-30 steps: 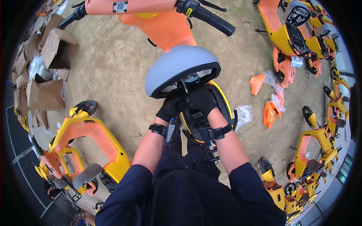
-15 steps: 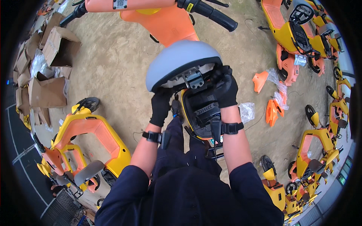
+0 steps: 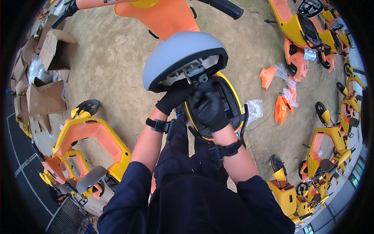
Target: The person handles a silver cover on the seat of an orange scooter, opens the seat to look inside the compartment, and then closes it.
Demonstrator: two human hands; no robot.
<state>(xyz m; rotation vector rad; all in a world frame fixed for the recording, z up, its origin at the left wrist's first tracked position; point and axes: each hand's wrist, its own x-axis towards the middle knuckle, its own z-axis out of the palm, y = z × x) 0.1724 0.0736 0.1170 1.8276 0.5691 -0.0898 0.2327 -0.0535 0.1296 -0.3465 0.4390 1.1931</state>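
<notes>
A rounded grey scooter seat with a black rim (image 3: 183, 54) is tipped up over an oblong black plastic storage well (image 3: 229, 91), its underside facing the person; a silvery metal bracket (image 3: 196, 72) shows beneath it; the black-gloved left hand (image 3: 173, 96) is at the seat's lower edge, just beside the bracket — its fingertips are hidden, so I cannot tell whether they grip; the black-gloved right hand (image 3: 210, 111) is over the well, fingers curled, close to the left — what it pinches, I cannot tell; an orange scooter body (image 3: 159, 19) extends beyond the seat; rightward, an orange plastic panel (image 3: 267, 77) and crumpled clear plastic wrapping (image 3: 254, 110) lie on the brownish floor (image 3: 117, 66).
</notes>
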